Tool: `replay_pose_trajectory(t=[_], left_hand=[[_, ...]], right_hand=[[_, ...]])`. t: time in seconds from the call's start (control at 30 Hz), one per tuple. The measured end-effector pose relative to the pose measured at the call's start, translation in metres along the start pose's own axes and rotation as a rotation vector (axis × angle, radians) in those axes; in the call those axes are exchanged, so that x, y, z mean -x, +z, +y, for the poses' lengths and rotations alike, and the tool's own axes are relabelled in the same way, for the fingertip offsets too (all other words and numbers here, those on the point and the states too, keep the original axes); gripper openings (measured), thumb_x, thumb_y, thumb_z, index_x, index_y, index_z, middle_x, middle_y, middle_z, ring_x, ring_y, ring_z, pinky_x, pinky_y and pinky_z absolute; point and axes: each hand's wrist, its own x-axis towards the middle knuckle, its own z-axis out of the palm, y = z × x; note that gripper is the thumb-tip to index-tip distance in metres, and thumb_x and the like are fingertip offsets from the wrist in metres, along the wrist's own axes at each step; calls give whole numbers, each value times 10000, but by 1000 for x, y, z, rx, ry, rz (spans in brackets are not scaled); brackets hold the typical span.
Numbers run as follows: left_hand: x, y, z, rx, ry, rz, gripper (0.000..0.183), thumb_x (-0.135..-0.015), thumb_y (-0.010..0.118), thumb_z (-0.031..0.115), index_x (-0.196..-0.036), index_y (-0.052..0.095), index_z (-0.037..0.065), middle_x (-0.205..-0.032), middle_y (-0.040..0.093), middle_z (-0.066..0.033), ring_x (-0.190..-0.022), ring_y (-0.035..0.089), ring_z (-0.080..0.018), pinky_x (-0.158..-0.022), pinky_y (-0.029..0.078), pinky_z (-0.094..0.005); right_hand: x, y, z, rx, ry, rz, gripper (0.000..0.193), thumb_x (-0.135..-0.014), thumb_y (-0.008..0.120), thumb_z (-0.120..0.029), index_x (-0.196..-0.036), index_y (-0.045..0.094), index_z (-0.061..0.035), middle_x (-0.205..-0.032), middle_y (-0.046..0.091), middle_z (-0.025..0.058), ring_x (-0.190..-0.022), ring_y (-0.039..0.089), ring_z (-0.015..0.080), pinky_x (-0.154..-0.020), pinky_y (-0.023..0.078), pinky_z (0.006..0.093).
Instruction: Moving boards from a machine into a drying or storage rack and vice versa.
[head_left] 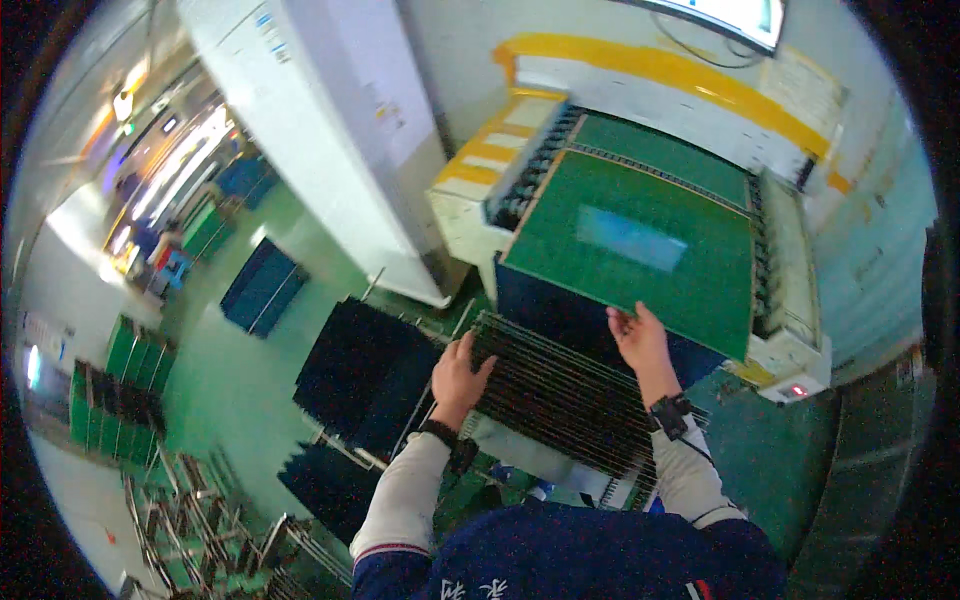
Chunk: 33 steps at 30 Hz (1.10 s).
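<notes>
Glossy green rectangular panel point(636, 242) looks stiff, best edge-held; right hand point(643, 342) curled at near edge, pinch unclear, left hand point(460, 380) spread.

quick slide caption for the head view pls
Left hand by the left end of a dark ribbed rack, right hand at the near edge of a large green panel.

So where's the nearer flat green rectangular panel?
In the head view, that green panel lies right of centre on the white-and-yellow machine, its near edge by the right hand.
</notes>
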Motion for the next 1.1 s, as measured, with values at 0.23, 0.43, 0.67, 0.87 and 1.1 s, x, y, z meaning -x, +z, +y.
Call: replay_pose_trajectory(t=[0.23,0.43,0.67,0.87,1.1], left_hand=[[0,8,9,-10,83,49,650,-797,642,432,-1278,465,32,-1142,557,-159,-1010,562,-315,-821,468,-400],[2,9,7,-7,53,32,645,-804,633,436,-1282,464,38,-1176,540,-177,-1034,546,-338,-850,454,-412],[2,12,5,3,77,53,647,-803,630,446,-1279,471,38,-1179,543,-182,-1048,541,-342,-865,449,-417],[3,12,2,-21,91,73,642,-805,629,439,-1275,474,31,-1170,545,-188,-1045,543,-344,-861,452,-412],[1,15,0,11,119,52,630,-812,624,431,-1268,475,23,-1159,547,-192,-1030,550,-348,-843,461,-409]], right_hand=[[2,-11,-14,-71,-14,-9,274,-917,533,-213,-1047,482,24,-1008,577,201,-938,594,311,-814,526,392],[-7,-7,-16,-91,-23,-47,241,-921,525,-186,-1015,461,27,-965,579,209,-914,601,331,-805,534,411],[-14,-2,-23,-114,-27,-1,212,-928,501,-165,-1016,463,24,-980,565,212,-900,598,341,-786,538,424],[-25,-3,-23,-104,-31,-13,271,-926,509,-187,-1070,479,40,-1017,567,187,-981,577,308,-848,523,391],[-11,-3,-32,112,81,-1,411,-920,521,-349,-1085,523,28,-1024,607,172,-924,610,279,-809,522,378]])
